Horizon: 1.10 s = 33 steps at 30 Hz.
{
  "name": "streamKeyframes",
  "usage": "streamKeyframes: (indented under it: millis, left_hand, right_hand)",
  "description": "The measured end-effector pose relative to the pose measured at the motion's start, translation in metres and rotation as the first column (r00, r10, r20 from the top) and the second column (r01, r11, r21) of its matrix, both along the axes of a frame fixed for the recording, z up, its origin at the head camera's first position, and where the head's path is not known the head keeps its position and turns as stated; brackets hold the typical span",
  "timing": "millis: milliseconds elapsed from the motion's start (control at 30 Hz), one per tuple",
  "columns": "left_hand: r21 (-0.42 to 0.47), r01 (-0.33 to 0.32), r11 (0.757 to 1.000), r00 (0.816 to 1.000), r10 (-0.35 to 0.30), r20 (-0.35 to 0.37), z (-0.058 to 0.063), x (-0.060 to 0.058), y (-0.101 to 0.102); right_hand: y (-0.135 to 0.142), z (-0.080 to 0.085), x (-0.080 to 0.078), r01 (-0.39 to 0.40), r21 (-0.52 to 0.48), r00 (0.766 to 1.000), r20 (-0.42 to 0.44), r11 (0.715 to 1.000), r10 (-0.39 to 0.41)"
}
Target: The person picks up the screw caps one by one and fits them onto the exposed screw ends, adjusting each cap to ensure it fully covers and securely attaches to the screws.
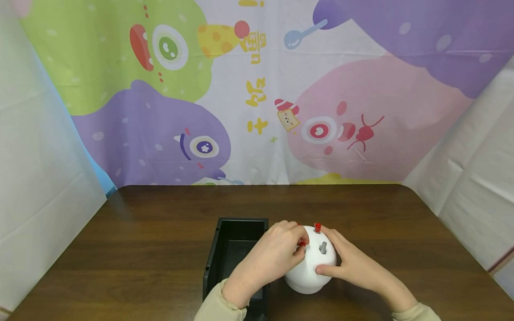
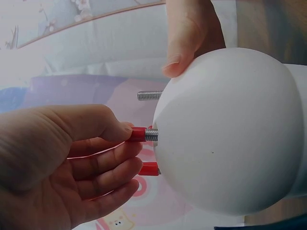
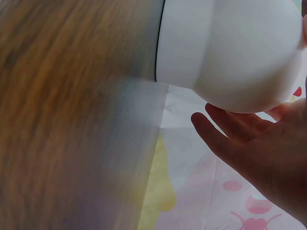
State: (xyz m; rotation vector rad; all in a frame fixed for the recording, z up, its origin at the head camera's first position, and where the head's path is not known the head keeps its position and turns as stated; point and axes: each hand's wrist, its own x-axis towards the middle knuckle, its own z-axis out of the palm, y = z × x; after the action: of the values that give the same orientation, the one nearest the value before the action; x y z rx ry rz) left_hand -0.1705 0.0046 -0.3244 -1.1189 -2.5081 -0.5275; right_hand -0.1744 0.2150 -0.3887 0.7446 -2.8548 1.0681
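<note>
A white ball-shaped body (image 1: 307, 274) on a short round base stands on the table. Threaded metal studs stick out of its top. My left hand (image 1: 277, 249) pinches a red cap (image 2: 138, 134) between thumb and index finger, on a stud whose silver thread shows below the cap. Another red cap (image 1: 317, 228) sits on a stud at the back. One stud (image 1: 323, 248) is bare, nearer my right side. My right hand (image 1: 355, 263) holds the ball from the right, thumb on the front and fingers round the far side.
A long black tray (image 1: 208, 267) lies left of the ball, partly hidden under my left forearm. The brown wooden table (image 1: 140, 249) reaches back to a printed cartoon curtain (image 1: 257, 169). White cloth (image 1: 44, 156) hangs along both sides.
</note>
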Motion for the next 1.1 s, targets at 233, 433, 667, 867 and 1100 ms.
streamKeyframes:
  millis: [233,433,667,867,1100]
  left_hand:
    - [0.013,0.002,1.0,1.0,-0.002,0.006,0.0,0.0,0.0]
    - [0.016,0.003,1.0,0.999,-0.004,0.048,0.0,-0.001,-0.001]
    - [0.004,0.022,1.0,0.997,-0.022,0.075,0.0,-0.003,-0.004]
    - [0.003,0.03,1.0,0.997,-0.03,0.068,0.001,-0.004,-0.006]
    - [0.026,0.007,1.0,0.994,-0.009,0.107,0.004,-0.006,-0.013]
  right_hand:
    - [0.0,0.0,0.0,0.003,0.0,1.0,-0.006,1.0,-0.003]
    - [0.0,-0.001,0.0,-0.003,-0.003,1.0,-0.002,1.0,0.003]
    - [0.001,-0.001,-0.001,-0.011,-0.007,1.0,0.005,1.0,0.012]
    - [0.001,0.0,-0.001,-0.002,-0.007,1.0,0.013,1.0,0.002]
    - [0.001,-0.001,-0.001,-0.014,-0.018,1.0,0.0,1.0,0.014]
